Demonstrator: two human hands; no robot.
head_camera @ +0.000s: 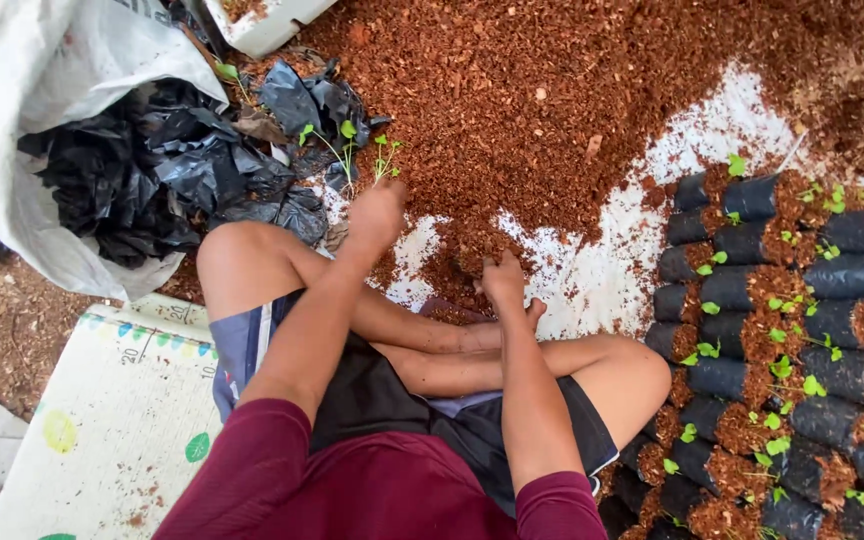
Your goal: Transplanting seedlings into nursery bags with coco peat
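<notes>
Mostly brown coco mulch [552, 90] spread far; white sack [22, 120] of black bags [142, 170] far left; filled seedling bags [782, 350] right. Left hand [377, 215] closed at loose seedlings [352, 150], grip unclear. Right hand [502, 280] fisted, digging into mulch, near centre.

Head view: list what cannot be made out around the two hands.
- Left hand: seen from the back, so its fingers and any seedling stem in them are hidden.
- Right hand: fingertips buried in the brown substrate; any hold is hidden.
- White tray: cut off by the top edge.
- Filled black bags: rows run off the right edge.
</notes>
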